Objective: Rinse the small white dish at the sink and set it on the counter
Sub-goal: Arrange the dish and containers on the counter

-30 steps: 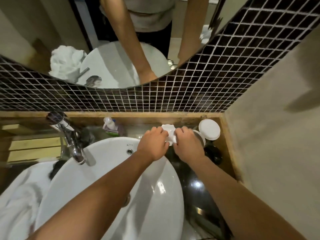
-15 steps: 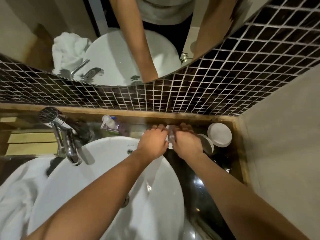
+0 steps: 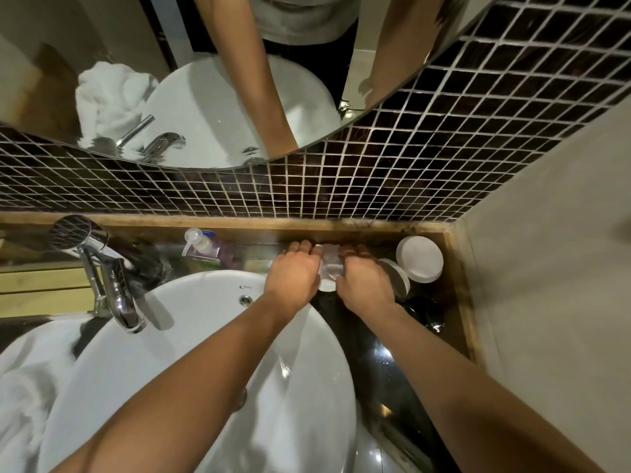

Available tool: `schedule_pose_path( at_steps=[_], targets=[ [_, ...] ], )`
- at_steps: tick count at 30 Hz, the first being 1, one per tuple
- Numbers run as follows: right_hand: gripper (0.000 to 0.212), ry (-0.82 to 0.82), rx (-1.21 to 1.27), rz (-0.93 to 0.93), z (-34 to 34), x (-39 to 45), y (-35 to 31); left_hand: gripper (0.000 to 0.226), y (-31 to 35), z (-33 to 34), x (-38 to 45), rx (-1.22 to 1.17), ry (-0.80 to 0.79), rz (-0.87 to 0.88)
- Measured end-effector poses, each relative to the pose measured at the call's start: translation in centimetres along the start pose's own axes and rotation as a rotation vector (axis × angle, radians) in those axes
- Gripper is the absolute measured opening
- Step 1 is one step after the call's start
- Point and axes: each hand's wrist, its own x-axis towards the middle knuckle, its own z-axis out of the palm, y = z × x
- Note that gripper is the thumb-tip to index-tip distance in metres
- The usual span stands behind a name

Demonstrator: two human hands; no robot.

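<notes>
The small white dish [image 3: 328, 268] shows only as a pale, blurred sliver between my two hands, low over the dark counter [image 3: 368, 339] just right of the white basin [image 3: 191, 370]. My left hand [image 3: 293, 273] grips its left side, fingers curled over it. On the right side, my right hand [image 3: 363, 279] holds it the same way. Most of the dish is hidden under my fingers. Whether it touches the counter I cannot tell.
A chrome tap [image 3: 109, 285] stands left of the basin, with a pump bottle [image 3: 201, 245] behind. A round white lid [image 3: 419, 258] and a white jar [image 3: 397, 276] sit at the back right corner. White towel [image 3: 24, 380] at the left. Tiled wall and mirror behind.
Both hands have stayed together on the dish and moved slightly back toward the tiled wall. The dish, clear and white a second ago, is now more covered by my fingers.
</notes>
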Motion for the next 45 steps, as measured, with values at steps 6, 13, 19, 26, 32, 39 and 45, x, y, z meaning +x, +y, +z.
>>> schedule_pose_path(
  at_steps=[6, 13, 19, 26, 32, 39, 45],
  targets=[
    [0.056, -0.019, 0.048, 0.025, -0.1, -0.2, 0.0, 0.053, -0.1, -0.1, 0.1, -0.01, -0.066, -0.058],
    [0.049, -0.019, 0.101, 0.04, -0.1, -0.4, -0.2, 0.052, -0.4, -0.3, 0.2, -0.116, -0.049, -0.092],
    [0.049, -0.053, 0.183, 0.09, -0.1, -0.3, -0.4, 0.04, -0.1, -0.6, -0.4, -0.301, 0.003, -0.186],
    [0.05, -0.041, 0.35, 0.138, -0.2, -0.4, -0.6, 0.029, 0.9, -0.9, 0.0, -0.672, 0.095, -0.357],
    [0.047, -0.027, 0.43, 0.118, -0.2, -0.7, -0.2, 0.039, 1.9, -0.2, -0.1, -0.386, 0.007, -0.21],
    [0.05, -0.022, 0.542, 0.15, -0.2, -0.8, -0.1, 0.039, 2.1, 0.0, -0.4, -0.287, -0.012, -0.097],
    [0.045, -0.043, 0.605, 0.159, -0.2, -1.0, -0.1, 0.039, 2.3, -0.1, -0.4, -0.235, 0.014, -0.113]
  ],
)
